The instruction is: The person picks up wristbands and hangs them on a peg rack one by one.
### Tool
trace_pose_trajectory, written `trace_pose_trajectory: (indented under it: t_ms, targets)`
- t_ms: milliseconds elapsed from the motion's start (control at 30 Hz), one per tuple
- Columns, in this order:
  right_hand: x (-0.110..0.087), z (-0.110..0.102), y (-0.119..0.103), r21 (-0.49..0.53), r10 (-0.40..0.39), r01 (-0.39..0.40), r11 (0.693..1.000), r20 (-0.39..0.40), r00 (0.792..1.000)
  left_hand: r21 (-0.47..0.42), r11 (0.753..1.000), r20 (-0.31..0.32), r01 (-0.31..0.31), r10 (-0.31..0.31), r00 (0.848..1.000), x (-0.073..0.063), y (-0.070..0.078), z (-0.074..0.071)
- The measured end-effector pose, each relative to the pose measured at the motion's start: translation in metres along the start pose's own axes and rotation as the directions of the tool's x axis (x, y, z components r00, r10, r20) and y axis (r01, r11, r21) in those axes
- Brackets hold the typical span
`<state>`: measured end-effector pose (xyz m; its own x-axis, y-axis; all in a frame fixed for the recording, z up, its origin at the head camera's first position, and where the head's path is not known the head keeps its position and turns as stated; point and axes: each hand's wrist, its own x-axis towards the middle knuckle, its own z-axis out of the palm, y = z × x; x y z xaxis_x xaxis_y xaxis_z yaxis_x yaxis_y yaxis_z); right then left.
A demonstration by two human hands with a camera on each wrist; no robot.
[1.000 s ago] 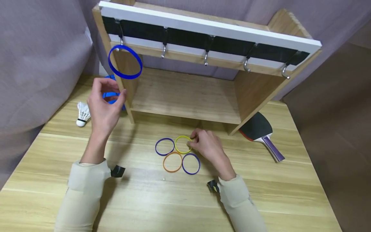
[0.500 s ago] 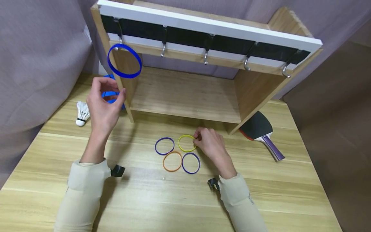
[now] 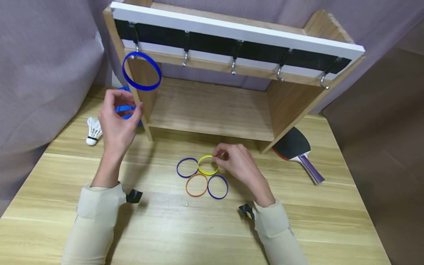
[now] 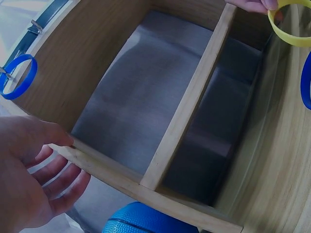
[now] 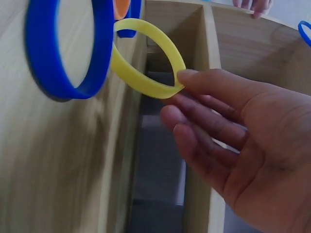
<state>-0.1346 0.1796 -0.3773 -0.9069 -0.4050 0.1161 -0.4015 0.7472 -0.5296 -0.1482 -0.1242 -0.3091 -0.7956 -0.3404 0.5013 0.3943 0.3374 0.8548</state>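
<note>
Lightly, the right hand [image 3: 240, 163] pinches a flat yellow ring-shaped band [image 5: 138, 83] between thumb and forefinger at its near right edge, the other fingers loosely bent beneath. The yellow ring is above the front part of a pale wood-grain table [image 3: 165, 235], tilted, next to three other rings; whether its far edge touches the tabletop I cannot tell. Those three are a thin orange ring [image 3: 197, 196] and two dark blue rings, one on the left [image 3: 187, 177] and one on the right [image 3: 217, 198], all lying flat close together.

The left hand [image 3: 117, 127] grips the left upright of a light wooden shelf unit [image 3: 212, 106], thumb at its front edge and fingers along the outer side. Above that hand, a bright blue ring [image 3: 142, 87] hangs from the leftmost silver metal hook [image 3: 137, 48] on the black-and-white rail [image 3: 212, 44].

Beyond the left hand, a blue textured ball [image 4: 146, 221] sits just outside the upright, with a white shuttlecock [image 3: 94, 129] nearby. By the right upright lies a black-faced table-tennis bat [image 3: 294, 145] with a purple handle.
</note>
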Motion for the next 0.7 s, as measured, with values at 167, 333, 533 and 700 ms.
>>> trace_pose_trajectory:
  t_ms: [167,333,533,700]
  targets:
    - [0.0,-0.008,-0.015,0.155,-0.095,0.106,0.982,-0.074,0.993,0.01,1.0,-0.002,0.006,-0.006,1.0,-0.001,-0.001,-0.002]
    - [0.01,-0.026,-0.05,0.625,-0.093,0.169,0.762,-0.153,0.984,0.013,1.0,-0.002,0.007,-0.007,1.0,-0.002,-0.003,-0.003]
    - [0.041,-0.05,-0.096,0.936,0.035,0.341,0.092,-0.345,0.938,-0.005,1.0,0.0,0.006,-0.006,1.0,-0.001,-0.003,-0.001]
    - [0.061,-0.057,-0.116,0.893,0.117,0.449,-0.004,-0.446,0.887,-0.019,1.0,-0.005,-0.004,0.004,1.0,0.0,-0.001,0.001]
